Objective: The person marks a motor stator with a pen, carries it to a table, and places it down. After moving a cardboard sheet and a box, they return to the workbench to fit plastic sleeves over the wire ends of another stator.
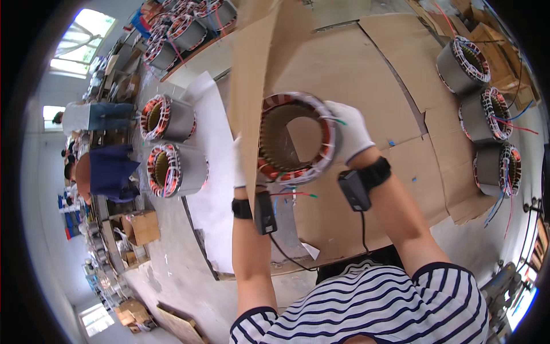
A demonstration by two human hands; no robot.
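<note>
A motor stator [276, 137] with a toothed bore, red-orange windings and white lacing is held up over the table, its round opening toward me. My right hand [352, 133], in a white glove, grips its right side. My left hand [238, 166], gloved too, is at the stator's left, mostly behind an upright cardboard sheet [249, 92]. That sheet also covers the stator's left edge. The left fingers are hidden, so whether they hold the stator or the sheet does not show. Red and green lead wires [298, 195] hang below the stator.
Flat cardboard [338, 212] and a white sheet [209, 189] cover the table. Two stators [186, 169] stand at left, three more [484, 117] at right, and several at the far left [186, 34]. Other people [97, 117] are at left. Black cables [363, 229] run from my wrist devices.
</note>
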